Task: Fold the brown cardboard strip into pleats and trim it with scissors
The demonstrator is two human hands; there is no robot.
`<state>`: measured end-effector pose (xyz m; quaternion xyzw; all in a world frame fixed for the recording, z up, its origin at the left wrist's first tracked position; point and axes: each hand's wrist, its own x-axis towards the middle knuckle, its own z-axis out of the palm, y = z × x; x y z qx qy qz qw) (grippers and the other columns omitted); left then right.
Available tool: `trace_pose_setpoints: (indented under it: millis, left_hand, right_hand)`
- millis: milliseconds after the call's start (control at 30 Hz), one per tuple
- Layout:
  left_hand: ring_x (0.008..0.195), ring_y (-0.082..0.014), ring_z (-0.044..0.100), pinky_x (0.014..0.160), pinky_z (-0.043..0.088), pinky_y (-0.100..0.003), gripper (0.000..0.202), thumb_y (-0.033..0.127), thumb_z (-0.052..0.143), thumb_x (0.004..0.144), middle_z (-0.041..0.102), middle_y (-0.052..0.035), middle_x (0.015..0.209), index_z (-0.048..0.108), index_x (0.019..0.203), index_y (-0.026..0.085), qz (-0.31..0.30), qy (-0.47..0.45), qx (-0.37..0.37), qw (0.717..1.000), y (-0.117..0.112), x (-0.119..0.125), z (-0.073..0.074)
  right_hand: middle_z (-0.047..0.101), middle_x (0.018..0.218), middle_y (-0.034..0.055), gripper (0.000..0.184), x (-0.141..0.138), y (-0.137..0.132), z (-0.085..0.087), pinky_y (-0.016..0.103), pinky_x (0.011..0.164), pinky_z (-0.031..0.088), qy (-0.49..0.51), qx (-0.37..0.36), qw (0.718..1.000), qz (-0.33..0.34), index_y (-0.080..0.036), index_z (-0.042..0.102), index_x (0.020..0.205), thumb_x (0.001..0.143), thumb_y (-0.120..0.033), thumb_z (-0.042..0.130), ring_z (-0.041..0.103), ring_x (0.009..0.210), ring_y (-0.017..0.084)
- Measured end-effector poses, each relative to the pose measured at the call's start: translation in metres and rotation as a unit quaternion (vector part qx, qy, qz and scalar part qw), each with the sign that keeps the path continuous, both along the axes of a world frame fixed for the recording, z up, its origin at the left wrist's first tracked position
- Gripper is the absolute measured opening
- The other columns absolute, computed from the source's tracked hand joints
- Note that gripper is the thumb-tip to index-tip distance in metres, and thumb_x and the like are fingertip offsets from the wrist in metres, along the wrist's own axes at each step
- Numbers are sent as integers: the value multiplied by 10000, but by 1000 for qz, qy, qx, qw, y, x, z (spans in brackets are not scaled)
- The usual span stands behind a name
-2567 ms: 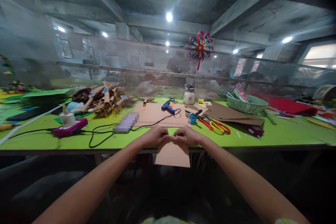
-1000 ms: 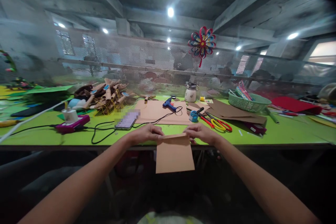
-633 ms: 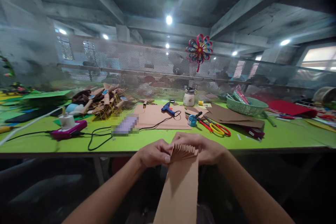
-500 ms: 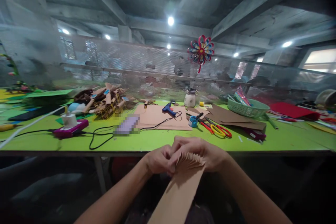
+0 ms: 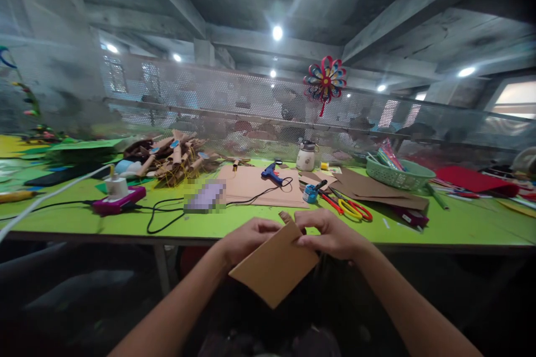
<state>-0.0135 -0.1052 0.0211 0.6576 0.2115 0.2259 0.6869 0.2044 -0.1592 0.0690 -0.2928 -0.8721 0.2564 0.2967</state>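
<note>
A strip of brown kraft paper (image 5: 274, 268) hangs slanted between my hands, just in front of the table's near edge. Its upper end is pleated into small folds, and the flat part faces me. My left hand (image 5: 251, 237) is closed on the paper from behind at the left; the sheet hides most of its fingertips. My right hand (image 5: 329, 234) pinches the upper right edge between thumb and fingers. Beyond the hands, a blue glue gun (image 5: 272, 173) lies on flat brown sheets (image 5: 243, 192).
On the green table (image 5: 259, 228) stand a blue jar (image 5: 310, 194), scissors (image 5: 352, 209), a white flask (image 5: 306, 157) and a green basket (image 5: 400, 175). At the left lie a magenta power strip (image 5: 119, 201), cables and a heap of brown paper pieces (image 5: 178, 159).
The kraft paper has swung round, its broad flat face now towards me and its pleats mostly hidden behind. My right hand has moved apart from the left, and the view has shifted slightly.
</note>
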Motion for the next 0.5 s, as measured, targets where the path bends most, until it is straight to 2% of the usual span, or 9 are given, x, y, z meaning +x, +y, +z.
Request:
trace_pose_setpoints:
  millis: [67,133,200,300,367,433,500]
  left_hand:
    - [841,-179,608,744,456,-266,418,465,643,771,681,-86,977,678,1023,134,60,-6,63,996,8,-8,17]
    - [910,-195,596,767,449,-271,434,490,553,832,674,-107,1030,678,1042,132,76,42,166,982,15,-9,30]
    - [855,-187,592,715,431,-248,422,486,571,810,690,-90,970,691,1019,140,70,140,292,944,20,-3,37]
    - [644,-142,540,571,339,-214,318,425,614,764,682,-44,728,726,865,146,64,286,442,848,26,10,35]
    - [551,-121,478,519,272,-219,266,374,592,773,643,-33,610,730,773,146,69,331,494,801,31,17,30]
    - [532,-116,459,511,252,-221,256,348,574,782,636,-34,589,734,757,149,75,335,515,785,40,20,23]
    - [563,-121,481,522,269,-213,254,341,572,780,654,-35,619,742,785,153,72,328,507,794,50,21,17]
  right_hand:
    - [564,713,11,265,7,20,-5,214,628,377,-82,-3,996,-19,-116,662,772,808,-378,641,498,680,116]
    - [517,629,-17,313,8,41,-13,197,545,324,-166,-34,986,-10,-110,654,715,793,-413,638,426,587,90]
    - [421,540,-50,350,5,61,-21,196,490,253,-233,-54,971,8,-99,643,658,781,-427,638,323,518,68]
    - [403,520,-58,312,-3,83,-25,192,481,222,-276,-48,960,7,-87,681,705,763,-391,646,305,514,61]
    - [426,525,-54,309,-6,94,-23,185,479,227,-288,-45,957,6,-81,707,757,748,-386,655,320,520,63]
    - [447,521,-48,316,-6,103,-22,178,475,241,-291,-47,956,7,-78,722,772,731,-387,666,341,523,67]
    - [507,541,-31,301,-3,109,-23,172,481,275,-279,-49,959,-4,-77,733,794,722,-363,671,389,536,75]
